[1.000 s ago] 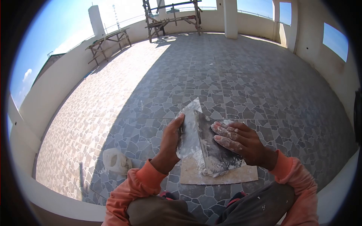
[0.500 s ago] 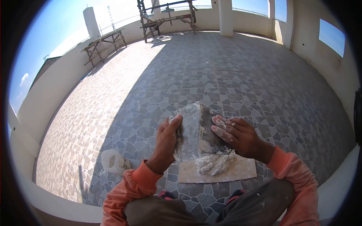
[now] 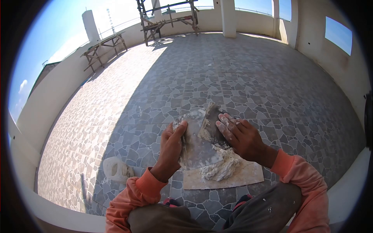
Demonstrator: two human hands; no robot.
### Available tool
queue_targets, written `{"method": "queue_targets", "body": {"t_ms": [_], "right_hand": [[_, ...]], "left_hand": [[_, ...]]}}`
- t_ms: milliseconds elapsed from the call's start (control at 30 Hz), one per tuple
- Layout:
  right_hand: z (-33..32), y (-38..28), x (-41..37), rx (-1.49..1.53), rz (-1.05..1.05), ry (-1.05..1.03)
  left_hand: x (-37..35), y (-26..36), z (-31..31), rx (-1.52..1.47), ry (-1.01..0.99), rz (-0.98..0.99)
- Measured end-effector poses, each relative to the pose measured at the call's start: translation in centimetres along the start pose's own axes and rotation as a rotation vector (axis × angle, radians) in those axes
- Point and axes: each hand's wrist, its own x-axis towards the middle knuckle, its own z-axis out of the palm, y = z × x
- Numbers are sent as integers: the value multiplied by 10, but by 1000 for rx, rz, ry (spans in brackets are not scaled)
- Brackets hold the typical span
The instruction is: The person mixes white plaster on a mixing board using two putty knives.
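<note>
My left hand grips the left edge of a flat, grey, paste-smeared plate, thumb on top. In my right hand is a dark, flat blade, its white-dusted fingers pressed along the top face. The blade is tilted over the right part of the plate, with pale paste along its left edge. Below them, a heap of whitish paste lies on a beige board on the floor, partly beneath the plate's lower edge.
A whitish plastic container lies on the stone-patterned floor at the left. Wooden trestles and a wooden scaffold stand by the far wall, near a white pillar. My knees flank the board.
The blade in my right hand has turned and shifted slightly, baring more of the plate's lower right. Paste has gathered along the blade's left edge. The view has shifted slightly.
</note>
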Motion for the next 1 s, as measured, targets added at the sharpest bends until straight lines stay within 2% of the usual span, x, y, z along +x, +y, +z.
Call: {"method": "queue_targets", "body": {"t_ms": [400,500,600,700,833,933,1000], "right_hand": [[8,11,-12,-259,105,-83],[4,16,-13,-140,179,-55],[4,13,-12,224,530,82],[-13,18,-5,721,993,-123],[-18,11,5,1271,1075,147],[-22,8,12,1537,1198,311],[-22,6,14,1536,1157,291]], "left_hand": [[0,1,-3,12,-6,6],[0,4,-1,-3,31,10],[-1,6,-1,-1,63,8],[1,5,-4,13,84,0],[3,3,-6,-16,78,-110],[5,-2,-6,-27,10,-185],[9,-11,-8,-13,-28,-228]]}}
